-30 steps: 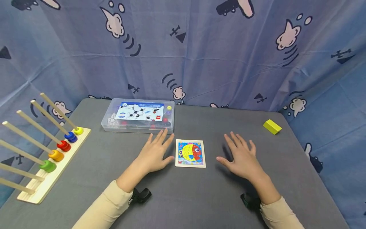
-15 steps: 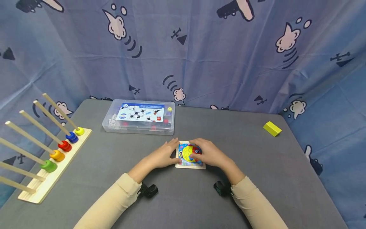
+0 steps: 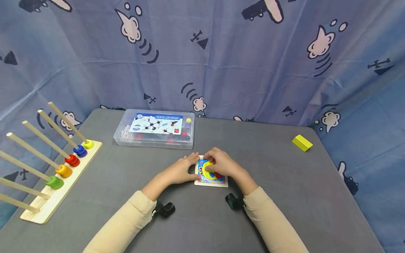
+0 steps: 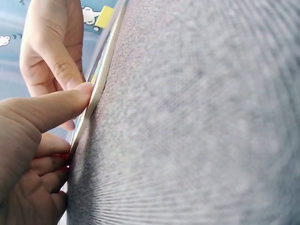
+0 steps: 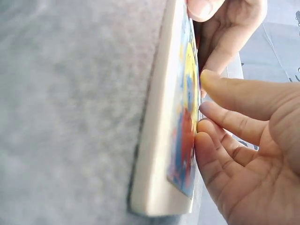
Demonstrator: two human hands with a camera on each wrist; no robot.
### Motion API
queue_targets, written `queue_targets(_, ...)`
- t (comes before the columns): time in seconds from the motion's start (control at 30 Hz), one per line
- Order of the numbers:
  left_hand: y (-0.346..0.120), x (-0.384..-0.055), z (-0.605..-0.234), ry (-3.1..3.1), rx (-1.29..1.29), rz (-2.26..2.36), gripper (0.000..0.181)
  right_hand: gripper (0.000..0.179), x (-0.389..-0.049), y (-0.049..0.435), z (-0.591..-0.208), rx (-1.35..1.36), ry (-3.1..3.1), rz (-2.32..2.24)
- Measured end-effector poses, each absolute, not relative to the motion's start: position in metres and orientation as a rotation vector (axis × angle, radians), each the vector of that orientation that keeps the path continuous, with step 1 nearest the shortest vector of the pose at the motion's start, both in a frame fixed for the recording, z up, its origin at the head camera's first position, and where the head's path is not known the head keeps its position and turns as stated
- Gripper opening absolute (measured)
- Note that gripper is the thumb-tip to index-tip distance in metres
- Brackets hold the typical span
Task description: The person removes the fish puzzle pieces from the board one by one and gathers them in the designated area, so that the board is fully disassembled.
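Currently, the fish puzzle is being held flat mid-worktop by the left hand, its left side being spanned between thumb and fingers. Its picture is being touched by the thumb and bent fingertips of the right hand, though whether a piece is being pinched cannot be told. Behind, space is being taken up by a clear plastic box, well apart from a yellow block farther right.
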State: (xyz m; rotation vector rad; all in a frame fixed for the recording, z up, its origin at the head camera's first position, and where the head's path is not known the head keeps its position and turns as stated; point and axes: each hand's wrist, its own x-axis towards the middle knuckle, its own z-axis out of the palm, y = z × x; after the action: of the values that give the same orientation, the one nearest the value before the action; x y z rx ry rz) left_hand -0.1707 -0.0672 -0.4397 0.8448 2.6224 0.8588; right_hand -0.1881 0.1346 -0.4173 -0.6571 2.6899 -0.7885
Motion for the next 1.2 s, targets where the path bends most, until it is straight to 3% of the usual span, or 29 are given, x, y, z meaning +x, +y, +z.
queue_targets(0.37,-0.067,-0.173,-0.441,2.638,0.826,0.907,0.075,0.029,-0.192,0.128,-0.419,-0.572,2.669,-0.831)
queue_targets(0.7,-0.059,-0.173,-0.439,2.769,0.745,0.907,0.058,0.028,-0.194,0.121,-0.42,-0.436,2.623,-0.869)
queue_targets(1.2,-0.056,-0.171,-0.444,2.771,0.692,1.06,0.06,0.026,-0.195,0.121,-0.427,-0.328,2.656,-0.995)
